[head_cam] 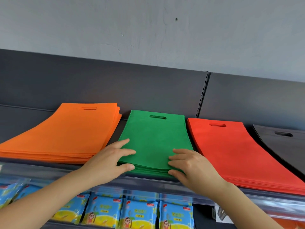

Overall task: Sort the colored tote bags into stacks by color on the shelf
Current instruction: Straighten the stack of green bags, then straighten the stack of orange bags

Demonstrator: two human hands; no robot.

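Note:
Flat tote bags lie in stacks along the shelf: an orange stack (69, 134) at the left, a green stack (153, 136) in the middle, a red stack (231, 151) to its right, and black bags (285, 142) at the far right. My left hand (109, 160) rests on the green stack's near left corner, fingers stretched over the top bag and thumb against the front edge. My right hand (189, 164) rests on the near right corner in the same way, fingers straight across the top bag.
A clear plastic rail (49, 171) runs along the shelf's front edge. Below it hang several blue snack packets (138, 212). A dark back panel (99, 86) and a slotted upright (203, 95) stand behind the stacks.

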